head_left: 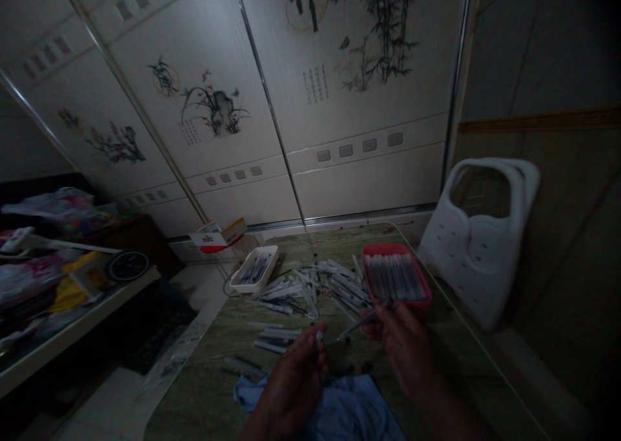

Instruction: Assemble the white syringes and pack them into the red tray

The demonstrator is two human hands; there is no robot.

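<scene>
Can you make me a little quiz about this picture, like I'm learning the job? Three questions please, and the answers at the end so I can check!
1. What colour is the tray just beyond the right hand?
A) white
B) red
C) yellow

2. True or false: the cloth lies inside that tray.

3. Fill the gap: between its fingers, the right hand holds a ____.

Key:
1. B, red.
2. False: it lies on the table, on the near side.
3. pen
</scene>
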